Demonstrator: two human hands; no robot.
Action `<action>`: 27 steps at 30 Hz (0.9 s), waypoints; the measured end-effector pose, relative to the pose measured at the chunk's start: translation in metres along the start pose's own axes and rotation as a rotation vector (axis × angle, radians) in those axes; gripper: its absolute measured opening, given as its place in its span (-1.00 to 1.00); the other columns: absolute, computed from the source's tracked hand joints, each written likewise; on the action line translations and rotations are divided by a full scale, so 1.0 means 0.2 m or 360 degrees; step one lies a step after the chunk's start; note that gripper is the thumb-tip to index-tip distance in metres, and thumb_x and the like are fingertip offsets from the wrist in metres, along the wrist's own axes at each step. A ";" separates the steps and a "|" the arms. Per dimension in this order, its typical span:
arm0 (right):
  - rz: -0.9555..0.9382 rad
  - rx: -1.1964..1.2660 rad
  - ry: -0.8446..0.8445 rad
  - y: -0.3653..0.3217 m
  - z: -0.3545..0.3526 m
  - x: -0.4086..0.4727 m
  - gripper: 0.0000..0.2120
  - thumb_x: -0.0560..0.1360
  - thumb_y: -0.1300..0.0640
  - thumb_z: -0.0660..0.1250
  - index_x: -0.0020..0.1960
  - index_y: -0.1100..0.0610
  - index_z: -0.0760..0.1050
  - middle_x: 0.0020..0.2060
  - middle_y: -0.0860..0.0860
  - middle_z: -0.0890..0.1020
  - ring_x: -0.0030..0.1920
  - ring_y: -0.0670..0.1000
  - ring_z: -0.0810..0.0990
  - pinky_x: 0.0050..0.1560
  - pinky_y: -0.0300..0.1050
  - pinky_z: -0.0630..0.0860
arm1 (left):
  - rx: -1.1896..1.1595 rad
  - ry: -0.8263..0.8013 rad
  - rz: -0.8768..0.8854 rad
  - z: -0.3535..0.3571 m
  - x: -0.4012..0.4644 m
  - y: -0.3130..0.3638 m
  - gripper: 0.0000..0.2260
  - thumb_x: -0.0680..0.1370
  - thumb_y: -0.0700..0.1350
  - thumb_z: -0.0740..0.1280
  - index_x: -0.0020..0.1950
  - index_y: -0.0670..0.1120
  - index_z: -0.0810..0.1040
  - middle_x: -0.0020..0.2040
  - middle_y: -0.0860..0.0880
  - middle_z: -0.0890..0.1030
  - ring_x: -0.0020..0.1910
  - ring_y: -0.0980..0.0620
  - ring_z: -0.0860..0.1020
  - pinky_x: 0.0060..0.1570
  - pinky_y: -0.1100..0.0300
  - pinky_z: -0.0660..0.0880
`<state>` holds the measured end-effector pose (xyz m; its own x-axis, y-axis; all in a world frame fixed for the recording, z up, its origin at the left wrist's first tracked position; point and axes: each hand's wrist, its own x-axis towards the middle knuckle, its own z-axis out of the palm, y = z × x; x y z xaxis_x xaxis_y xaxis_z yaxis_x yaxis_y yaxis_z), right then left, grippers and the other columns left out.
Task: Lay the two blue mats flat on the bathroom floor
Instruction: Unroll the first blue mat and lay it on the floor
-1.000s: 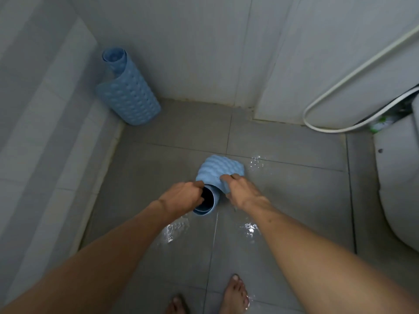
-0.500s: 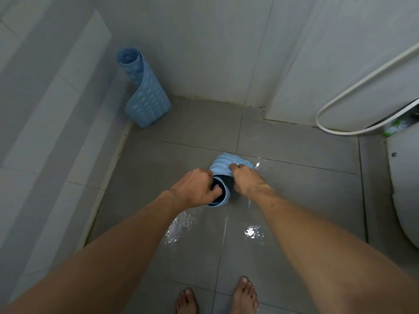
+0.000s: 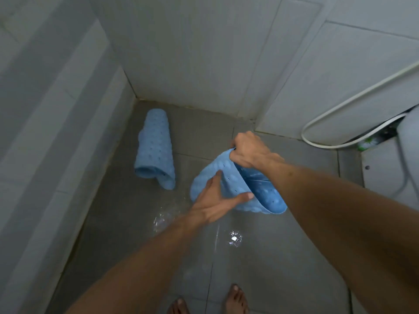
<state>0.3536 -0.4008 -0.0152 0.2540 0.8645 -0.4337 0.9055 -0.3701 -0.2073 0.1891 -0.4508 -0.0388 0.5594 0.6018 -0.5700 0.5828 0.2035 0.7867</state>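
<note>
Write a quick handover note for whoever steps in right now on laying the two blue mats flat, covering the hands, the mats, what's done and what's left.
Right hand grips the top edge of the half-unrolled mat.
Left hand presses open against its bumpy outer side.
Second mat lies rolled on the wet floor near the left wall, untouched.
Done: neither mat is flat.
Left: finish unrolling the held mat and spread it down, then unroll the second.

Right hand fingers hidden behind curled mat
</note>
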 end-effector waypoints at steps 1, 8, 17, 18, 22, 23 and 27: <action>-0.0018 0.0017 0.0038 -0.02 -0.05 -0.01 -0.89 0.25 0.30 0.20 -0.43 0.23 0.30 -0.46 0.16 0.39 -0.38 0.18 0.35 -0.46 -0.18 0.22 | -0.0013 0.0023 -0.0070 0.05 0.03 0.02 0.02 0.27 0.41 0.43 0.55 0.02 0.04 0.45 0.11 0.28 0.44 0.11 0.27 0.21 0.25 0.26; -0.0138 -0.0065 0.0113 -0.04 -0.34 -0.05 -0.87 0.28 0.28 0.22 -0.40 0.26 0.30 -0.49 0.16 0.35 -0.43 0.17 0.28 -0.50 -0.16 0.21 | 0.0265 0.0694 -0.0227 0.10 0.20 0.12 -0.60 0.51 -0.03 0.32 0.30 -0.13 0.36 0.19 -0.20 0.55 0.16 -0.25 0.53 0.09 -0.01 0.48; -0.0132 -0.0209 0.0089 0.48 -0.61 -0.30 -0.56 0.31 0.19 0.19 0.07 -0.12 0.65 -0.14 0.01 0.72 -0.05 0.17 0.62 0.00 0.04 0.62 | 0.1103 0.0741 -0.0104 -0.24 0.18 -0.16 -0.70 0.56 -0.25 0.24 0.27 -0.07 0.53 0.12 -0.16 0.63 0.07 -0.17 0.59 0.01 0.00 0.48; -0.0143 -0.0170 0.0065 0.52 -0.63 -0.32 -0.59 0.37 0.21 0.23 0.07 -0.13 0.66 -0.13 -0.01 0.73 -0.04 0.14 0.64 0.01 0.03 0.62 | 0.1157 0.0741 -0.0061 -0.30 0.20 -0.18 -0.68 0.54 -0.28 0.22 0.26 -0.07 0.54 0.12 -0.16 0.62 0.08 -0.17 0.59 0.03 -0.01 0.48; -0.0170 -0.0135 -0.0087 0.73 -0.65 -0.44 -0.75 0.50 0.17 0.41 0.16 -0.01 0.66 -0.08 -0.02 0.71 -0.13 0.01 0.63 -0.12 -0.25 0.48 | 0.1267 0.0829 0.0077 -0.48 0.23 -0.17 -0.73 0.53 -0.23 0.23 0.19 -0.11 0.57 0.10 -0.23 0.62 0.07 -0.25 0.58 0.06 -0.09 0.50; -0.0136 -0.0181 -0.0145 0.80 -0.61 -0.48 -0.72 0.47 0.15 0.47 0.18 0.00 0.64 -0.11 -0.03 0.68 -0.16 -0.01 0.60 -0.16 -0.28 0.43 | 0.1270 0.0864 0.0130 -0.50 0.23 -0.14 -0.74 0.52 -0.25 0.24 0.18 -0.13 0.56 0.09 -0.24 0.62 0.06 -0.27 0.57 0.04 -0.10 0.50; 0.0086 -0.0324 -0.0295 1.14 -0.33 -0.67 -0.78 0.44 0.23 0.42 0.06 0.07 0.67 -0.18 0.04 0.64 -0.10 0.05 0.58 -0.14 -0.23 0.34 | 0.1321 0.0961 0.0333 -0.52 0.21 -0.04 -0.75 0.49 -0.27 0.25 0.15 -0.16 0.55 0.12 -0.23 0.58 0.05 -0.30 0.56 0.03 -0.14 0.50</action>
<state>0.5481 -0.5780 0.0536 0.2540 0.7614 -0.5964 0.9469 -0.3216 -0.0072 0.1468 -0.3471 -0.0456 0.4415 0.8959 -0.0488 0.8577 -0.4054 0.3162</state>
